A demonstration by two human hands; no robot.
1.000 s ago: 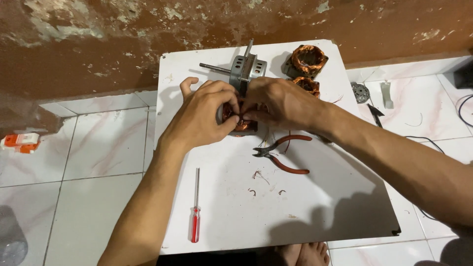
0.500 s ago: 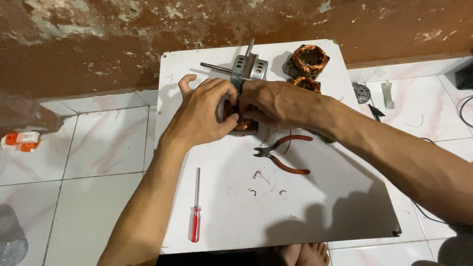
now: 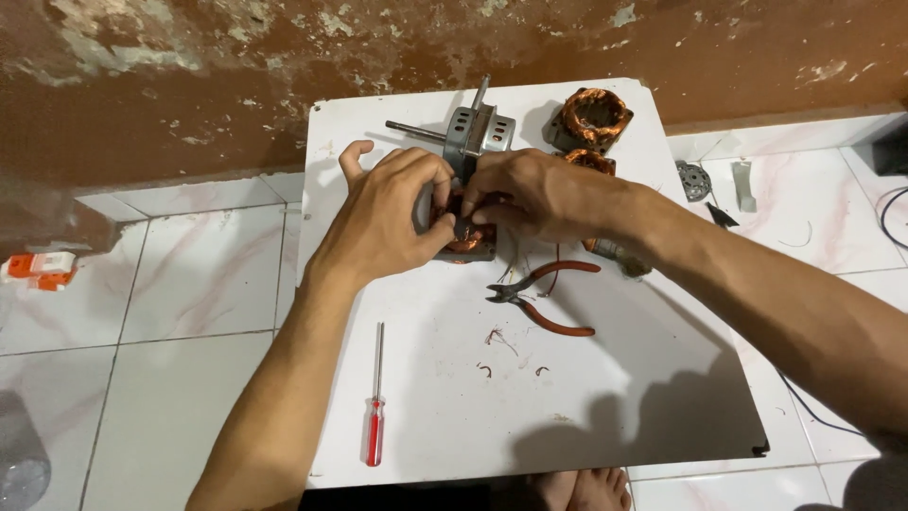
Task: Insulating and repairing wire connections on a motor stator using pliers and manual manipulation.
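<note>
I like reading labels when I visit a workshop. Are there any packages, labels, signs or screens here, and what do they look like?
No packages, labels, signs or screens can be made out.
The nearest candidate is a small orange and white object on the floor tiles at far left; too blurred to tell what it is.

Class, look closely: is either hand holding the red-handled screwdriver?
No: the red-handled screwdriver lies alone on the white board, while both hands grip a copper-wound motor part.

L hand point(image 3: 383, 222) & R hand point(image 3: 534, 194) both grip copper-wound motor stator point(image 3: 466, 238) on white surface point(image 3: 605, 397); red-handled pliers point(image 3: 544, 295) just beside
</note>
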